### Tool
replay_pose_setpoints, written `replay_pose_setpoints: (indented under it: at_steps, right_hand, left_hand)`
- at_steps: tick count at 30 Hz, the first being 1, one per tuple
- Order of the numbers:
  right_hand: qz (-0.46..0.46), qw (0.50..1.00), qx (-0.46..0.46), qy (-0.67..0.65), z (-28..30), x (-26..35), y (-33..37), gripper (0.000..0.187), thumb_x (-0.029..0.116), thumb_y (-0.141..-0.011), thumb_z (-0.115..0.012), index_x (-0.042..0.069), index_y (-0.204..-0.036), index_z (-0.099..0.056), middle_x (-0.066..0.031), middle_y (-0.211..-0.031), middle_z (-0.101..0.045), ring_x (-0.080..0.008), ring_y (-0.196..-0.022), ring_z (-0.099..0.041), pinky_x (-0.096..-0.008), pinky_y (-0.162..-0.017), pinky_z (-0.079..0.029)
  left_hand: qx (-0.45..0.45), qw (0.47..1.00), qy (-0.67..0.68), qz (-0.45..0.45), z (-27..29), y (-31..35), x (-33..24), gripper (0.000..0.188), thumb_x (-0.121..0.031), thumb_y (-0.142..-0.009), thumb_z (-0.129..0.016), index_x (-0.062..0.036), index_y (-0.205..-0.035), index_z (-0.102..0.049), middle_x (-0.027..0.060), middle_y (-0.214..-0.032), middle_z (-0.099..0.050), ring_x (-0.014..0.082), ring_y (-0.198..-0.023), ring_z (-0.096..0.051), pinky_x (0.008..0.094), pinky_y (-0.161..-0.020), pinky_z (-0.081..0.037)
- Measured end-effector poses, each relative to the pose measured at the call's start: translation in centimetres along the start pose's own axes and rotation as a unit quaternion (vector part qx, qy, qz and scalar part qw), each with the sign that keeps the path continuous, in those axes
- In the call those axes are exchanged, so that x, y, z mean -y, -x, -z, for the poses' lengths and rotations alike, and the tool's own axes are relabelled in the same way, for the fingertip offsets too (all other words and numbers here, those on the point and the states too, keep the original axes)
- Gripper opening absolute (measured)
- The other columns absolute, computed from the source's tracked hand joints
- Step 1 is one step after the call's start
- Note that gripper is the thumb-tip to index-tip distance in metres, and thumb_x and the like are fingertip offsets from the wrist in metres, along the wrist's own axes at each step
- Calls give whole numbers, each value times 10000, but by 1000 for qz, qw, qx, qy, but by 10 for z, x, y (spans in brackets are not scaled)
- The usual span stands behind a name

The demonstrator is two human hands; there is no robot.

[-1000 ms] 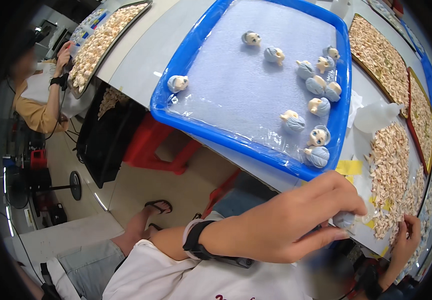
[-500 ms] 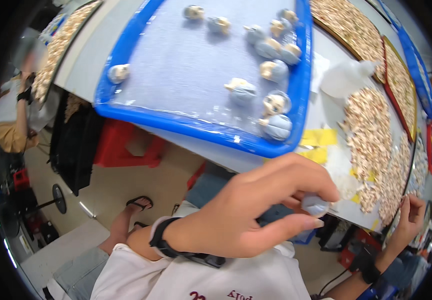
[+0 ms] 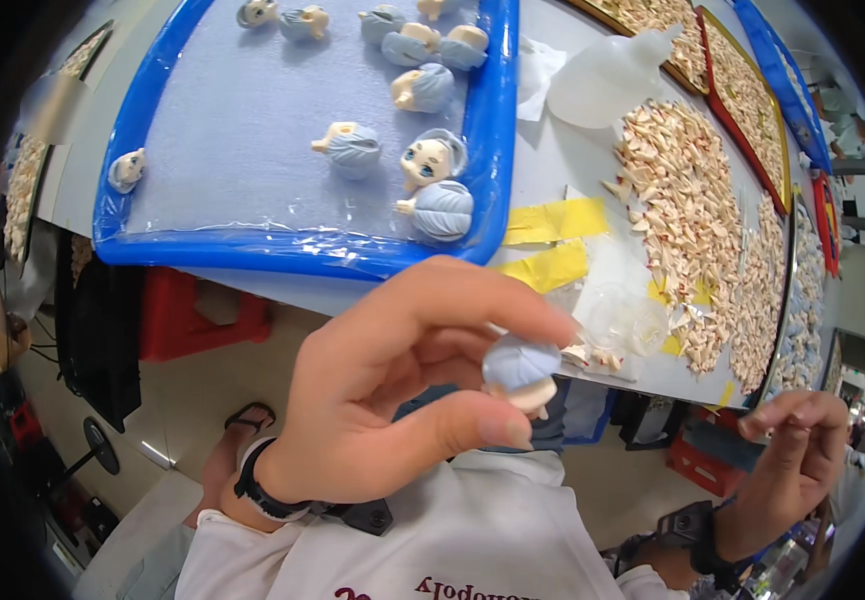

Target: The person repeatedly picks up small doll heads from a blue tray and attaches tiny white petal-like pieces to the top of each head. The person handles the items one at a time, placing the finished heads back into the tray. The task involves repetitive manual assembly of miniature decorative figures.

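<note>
Between the thumb and fingers of my left hand (image 3: 373, 390) is a small doll head (image 3: 520, 362) with light-blue hair and a pale underside, held over the near edge of the table. My right hand (image 3: 793, 470) is raised off the table's right end, its thumb and fingers drawn together; whatever may be in them is too small to make out. Beyond my left hand stands a blue-rimmed tray (image 3: 283, 250) with several similar doll heads, mostly along its right side. One of them, a head with painted blue eyes (image 3: 433, 160), faces up near the tray's near right corner.
Right of the tray, a large pile of small pale pieces (image 3: 678, 210) covers the table. A translucent white bottle (image 3: 608, 80), yellow tape strips (image 3: 553, 222) and a small clear round container (image 3: 635, 322) lie nearby. Red-edged trays (image 3: 748, 100) hold more pieces. A red stool (image 3: 193, 320) stands below.
My left hand has moved left with the doll head and turned it so more of its pale underside shows. The right hand has come lower and nearer. The view has shifted right.
</note>
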State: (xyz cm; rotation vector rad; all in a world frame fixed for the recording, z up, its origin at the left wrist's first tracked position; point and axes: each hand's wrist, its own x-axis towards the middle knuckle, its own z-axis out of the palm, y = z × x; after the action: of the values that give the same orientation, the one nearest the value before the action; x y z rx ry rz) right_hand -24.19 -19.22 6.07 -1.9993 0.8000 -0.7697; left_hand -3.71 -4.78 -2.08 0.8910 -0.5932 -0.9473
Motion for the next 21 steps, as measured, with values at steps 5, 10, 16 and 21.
replay_pose_setpoints:
  at_steps: [5,10,16,21]
  right_hand:
    - [158,981,-16,113,-17,-5,-18,104,77,-832,-525,-6,-870,-475,-128,-826,-485,-138,-626,-434,-238,-595,-367]
    - [162,981,13,102,-31,-5,-28,152,-136,-712,-519,-61,-833,-574,-163,-807,-541,-164,-646,-514,-216,-582,-402]
    - [190,965,12,181,-39,-7,-41,223,-216,-655,-528,-70,-815,-580,-166,-758,-597,-203,-679,-573,-248,-597,-446]
    - [221,935,22,275,-42,-10,-48,186,-178,-685,-542,-62,-827,-571,-147,-781,-576,-190,-693,-550,-245,-614,-433]
  left_hand:
    - [-26,1000,1,5,-8,4,3,344,-165,-787,-662,35,-1003,-484,208,-966,-527,201,-694,-600,248,-560,-498]
    - [46,994,-86,-47,2,3,13,334,-142,-792,-647,38,-1011,-470,206,-964,-526,170,-651,-574,231,-546,-487]
    - [21,997,-74,31,-6,5,3,279,-107,-784,-646,55,-967,-513,218,-996,-533,211,-766,-602,264,-646,-491]
    - [167,970,-167,-58,18,-7,9,237,-101,-769,-666,41,-932,-568,222,-1015,-543,225,-848,-593,301,-768,-463]
